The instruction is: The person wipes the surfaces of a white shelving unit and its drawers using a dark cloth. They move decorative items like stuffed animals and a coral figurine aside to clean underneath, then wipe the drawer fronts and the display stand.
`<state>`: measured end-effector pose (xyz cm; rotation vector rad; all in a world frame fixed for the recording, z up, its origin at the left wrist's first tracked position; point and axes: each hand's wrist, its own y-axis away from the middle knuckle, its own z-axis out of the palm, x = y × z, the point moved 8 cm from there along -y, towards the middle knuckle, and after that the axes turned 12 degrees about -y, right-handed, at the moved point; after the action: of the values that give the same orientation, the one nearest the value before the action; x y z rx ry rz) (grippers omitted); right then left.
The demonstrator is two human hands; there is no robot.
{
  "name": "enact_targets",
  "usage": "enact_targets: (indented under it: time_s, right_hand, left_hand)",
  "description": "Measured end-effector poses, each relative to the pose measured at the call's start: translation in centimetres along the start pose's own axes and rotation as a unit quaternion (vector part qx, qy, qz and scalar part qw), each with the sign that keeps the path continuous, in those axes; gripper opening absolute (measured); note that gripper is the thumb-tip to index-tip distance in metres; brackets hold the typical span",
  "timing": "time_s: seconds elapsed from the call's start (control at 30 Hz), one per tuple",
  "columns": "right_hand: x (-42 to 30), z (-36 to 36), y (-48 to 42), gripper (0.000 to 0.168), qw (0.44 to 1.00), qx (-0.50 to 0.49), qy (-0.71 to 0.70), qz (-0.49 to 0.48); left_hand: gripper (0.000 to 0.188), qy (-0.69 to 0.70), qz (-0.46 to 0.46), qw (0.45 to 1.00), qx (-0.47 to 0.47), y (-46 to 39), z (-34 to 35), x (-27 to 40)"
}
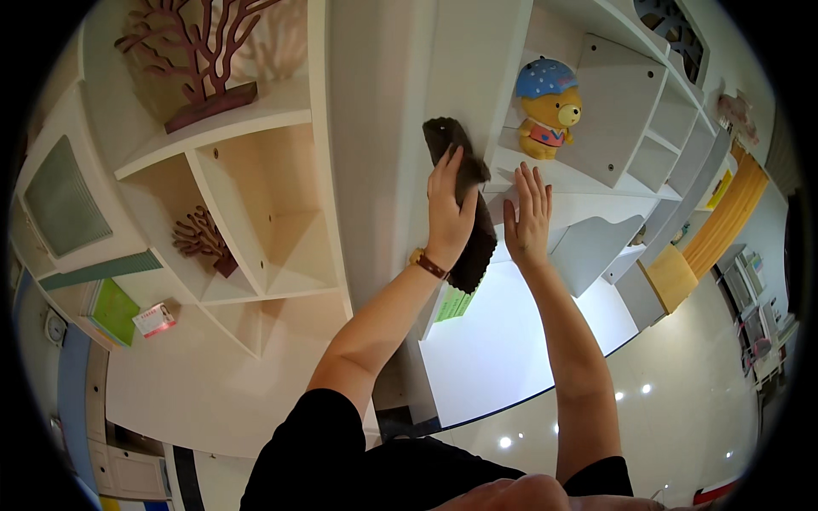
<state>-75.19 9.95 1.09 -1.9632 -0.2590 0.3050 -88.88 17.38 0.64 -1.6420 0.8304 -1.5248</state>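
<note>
My left hand (449, 214) presses a dark brown cloth (476, 249) with scalloped edges against the pale side panel (383, 166) of a shelf unit. Part of the cloth sticks up past the fingers, and another part hangs down beside the wrist, which wears a watch on a brown strap (429, 263). Fingers apart and holding nothing, my right hand (529, 214) is raised by the edge of a white shelf. Just above it on that shelf sits a yellow bear figurine (548, 112) with a blue cap.
Left of the panel, a cream shelf unit (255, 306) holds a large coral-shaped ornament (204, 70), a smaller one (203, 236), a green book (114, 313) and a printed card (154, 319). A white desktop (486, 364) lies below my hands. Green booklets (455, 305) stand beside the panel.
</note>
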Motion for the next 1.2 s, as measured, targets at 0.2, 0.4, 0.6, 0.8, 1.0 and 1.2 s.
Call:
enact_targets:
  time_s: [0.2,0.4,0.6,0.8,1.0,1.2]
  right_hand:
    - [0.5,0.8,0.4,0.048,0.999,0.019,-0.027,0.019]
    - [0.6,1.5,0.6,0.051,0.999,0.047,-0.023,0.005]
    - [1.2,1.8,1.1,0.05,0.998,0.065,-0.004,0.003]
    - [0.9,2.0,1.0,0.05,0.997,0.074,-0.006,-0.002]
    - [1.3,2.4,1.2,0.052,0.995,0.101,-0.014,0.005]
    - [0.9,3.0,0.5,0.054,0.993,0.113,-0.016,-0.016]
  left_hand:
    - [0.045,-0.045,-0.114,0.991,-0.056,11.6,0.3,-9.1]
    - [0.034,0.018,-0.294,0.951,-0.095,16.7,1.9,-17.4]
    - [0.043,0.07,-0.02,0.996,-0.05,-0.5,0.0,-2.9]
    - [0.039,0.062,-0.018,0.998,-0.019,-4.2,1.4,-8.3]
    - [0.038,0.097,-0.259,0.961,-0.019,9.7,4.3,-23.1]
    - [0.054,0.013,-0.453,0.889,-0.062,27.1,4.0,-33.1]
